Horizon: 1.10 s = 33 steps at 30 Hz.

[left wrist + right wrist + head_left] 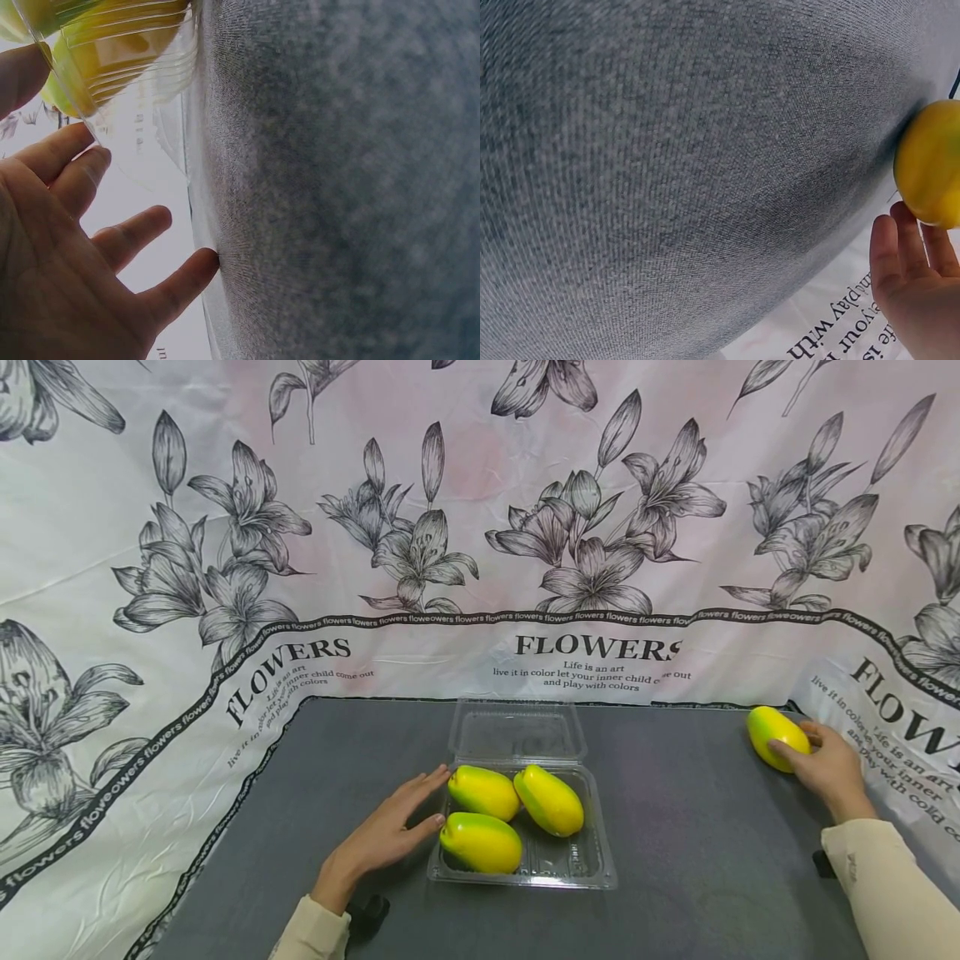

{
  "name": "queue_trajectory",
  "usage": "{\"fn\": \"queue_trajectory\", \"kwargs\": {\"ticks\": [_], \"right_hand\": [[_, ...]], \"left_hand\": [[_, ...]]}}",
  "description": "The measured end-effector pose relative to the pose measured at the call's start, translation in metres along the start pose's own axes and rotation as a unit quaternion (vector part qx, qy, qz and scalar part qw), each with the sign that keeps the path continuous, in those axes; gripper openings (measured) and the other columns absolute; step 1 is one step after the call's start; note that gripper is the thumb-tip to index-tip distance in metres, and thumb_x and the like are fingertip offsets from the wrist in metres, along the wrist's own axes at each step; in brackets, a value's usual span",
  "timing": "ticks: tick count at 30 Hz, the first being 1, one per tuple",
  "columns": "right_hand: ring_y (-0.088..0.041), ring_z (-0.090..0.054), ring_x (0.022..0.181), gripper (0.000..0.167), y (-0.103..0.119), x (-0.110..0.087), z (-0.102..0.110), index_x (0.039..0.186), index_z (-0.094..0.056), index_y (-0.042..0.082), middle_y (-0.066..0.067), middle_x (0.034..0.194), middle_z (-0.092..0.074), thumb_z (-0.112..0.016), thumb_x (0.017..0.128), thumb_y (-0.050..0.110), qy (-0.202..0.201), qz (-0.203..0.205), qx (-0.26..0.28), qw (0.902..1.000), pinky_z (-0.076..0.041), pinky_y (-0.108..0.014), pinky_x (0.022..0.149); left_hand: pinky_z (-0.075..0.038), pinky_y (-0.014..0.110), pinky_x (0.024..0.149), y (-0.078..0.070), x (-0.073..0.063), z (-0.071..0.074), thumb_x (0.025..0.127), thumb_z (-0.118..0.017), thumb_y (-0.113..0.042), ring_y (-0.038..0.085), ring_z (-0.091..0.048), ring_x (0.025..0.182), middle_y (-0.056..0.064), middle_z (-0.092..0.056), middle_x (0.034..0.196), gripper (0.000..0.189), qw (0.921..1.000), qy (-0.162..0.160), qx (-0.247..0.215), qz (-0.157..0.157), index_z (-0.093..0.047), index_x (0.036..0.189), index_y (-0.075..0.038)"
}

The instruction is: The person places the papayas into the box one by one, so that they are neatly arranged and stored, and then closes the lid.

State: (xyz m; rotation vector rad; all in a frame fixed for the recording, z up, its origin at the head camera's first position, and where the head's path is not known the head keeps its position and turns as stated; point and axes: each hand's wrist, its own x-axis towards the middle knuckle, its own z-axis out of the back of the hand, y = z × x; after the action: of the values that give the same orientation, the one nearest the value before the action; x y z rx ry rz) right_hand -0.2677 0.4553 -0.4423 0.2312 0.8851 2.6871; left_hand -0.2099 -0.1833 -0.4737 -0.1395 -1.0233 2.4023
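At the table's far right, my right hand point(825, 768) holds a yellow-green papaya point(777, 739), thumb on its near side and fingers at its right end. The right wrist view shows this papaya point(934, 165) at the edge, with fingertips against its underside. Left of centre, my left hand point(393, 827) is spread beside a clear plastic clamshell box point(606, 860), its fingertips right at the box's left rim. Three papayas lie inside: one at the back left point(483, 793), one at the front left point(482, 843) and one at the right point(551, 802).
The box's clear lid point(517, 731) is folded back toward the rear edge. Beneath everything is a dark grey table point(675, 827). A white and pink flower-printed cloth point(450, 656) hangs behind the table and along its sides.
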Motion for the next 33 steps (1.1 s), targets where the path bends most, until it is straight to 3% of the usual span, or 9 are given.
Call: {"fn": "queue_trajectory", "kwargs": {"ticks": [13, 23, 26, 29, 31, 33], "right_hand": [[-0.061, -0.036, 0.128, 0.088, -0.002, -0.004, 0.006, 0.153, -0.022, -0.015, -0.049, 0.145, -0.032, -0.052, 0.102, 0.051, 0.032, -0.008, -0.006, 0.9994, -0.034, -0.071, 0.101], [-0.061, -0.035, 0.132, 0.090, 0.000, 0.000, 0.005, 0.157, -0.025, -0.008, -0.045, 0.149, -0.032, -0.056, 0.099, 0.054, 0.035, 0.008, 0.025, 0.9990, -0.034, -0.073, 0.100], [-0.060, -0.040, 0.130, 0.087, 0.004, 0.001, 0.003, 0.156, -0.029, -0.006, -0.044, 0.148, -0.037, -0.059, 0.099, 0.053, 0.029, 0.030, 0.031, 0.9986, -0.044, -0.064, 0.090], [-0.056, -0.046, 0.124, 0.083, 0.010, 0.000, 0.001, 0.155, -0.033, -0.005, -0.042, 0.147, -0.041, -0.062, 0.099, 0.049, 0.027, 0.064, 0.045, 0.9966, -0.047, -0.039, 0.077], [-0.044, -0.055, 0.114, 0.082, 0.016, -0.001, -0.001, 0.155, -0.034, -0.004, -0.041, 0.146, -0.043, -0.064, 0.098, 0.047, 0.029, 0.081, 0.056, 0.9947, -0.046, -0.027, 0.071], [-0.020, -0.059, 0.102, 0.080, 0.020, -0.001, -0.003, 0.154, -0.037, -0.003, -0.039, 0.146, -0.044, -0.066, 0.098, 0.045, 0.030, 0.100, 0.068, 0.9923, -0.046, -0.018, 0.066]], "left_hand": [[-0.024, 0.076, 0.115, 0.000, 0.001, -0.001, 0.104, -0.056, -0.042, 0.042, -0.022, 0.156, -0.004, -0.024, 0.170, 0.067, 0.9999, -0.005, 0.005, -0.011, -0.028, 0.163, -0.028], [-0.024, 0.074, 0.116, 0.000, 0.000, -0.001, 0.104, -0.056, -0.044, 0.040, -0.021, 0.157, -0.005, -0.024, 0.170, 0.067, 1.0000, -0.004, 0.003, -0.006, -0.028, 0.163, -0.028], [-0.024, 0.075, 0.116, -0.001, 0.000, 0.000, 0.104, -0.056, -0.043, 0.040, -0.022, 0.156, -0.005, -0.024, 0.170, 0.067, 0.9999, -0.004, 0.003, -0.009, -0.028, 0.163, -0.028], [-0.024, 0.074, 0.116, -0.001, 0.000, 0.000, 0.104, -0.057, -0.043, 0.040, -0.022, 0.157, -0.006, -0.024, 0.170, 0.067, 0.9999, -0.003, 0.004, -0.009, -0.027, 0.163, -0.029], [-0.024, 0.074, 0.116, 0.000, 0.001, 0.000, 0.104, -0.056, -0.043, 0.039, -0.022, 0.156, -0.005, -0.024, 0.170, 0.067, 1.0000, -0.003, 0.004, -0.009, -0.027, 0.163, -0.029], [-0.024, 0.073, 0.117, 0.000, 0.001, 0.000, 0.104, -0.056, -0.044, 0.039, -0.021, 0.157, -0.006, -0.023, 0.170, 0.068, 1.0000, -0.001, 0.003, -0.005, -0.027, 0.163, -0.029]]}}
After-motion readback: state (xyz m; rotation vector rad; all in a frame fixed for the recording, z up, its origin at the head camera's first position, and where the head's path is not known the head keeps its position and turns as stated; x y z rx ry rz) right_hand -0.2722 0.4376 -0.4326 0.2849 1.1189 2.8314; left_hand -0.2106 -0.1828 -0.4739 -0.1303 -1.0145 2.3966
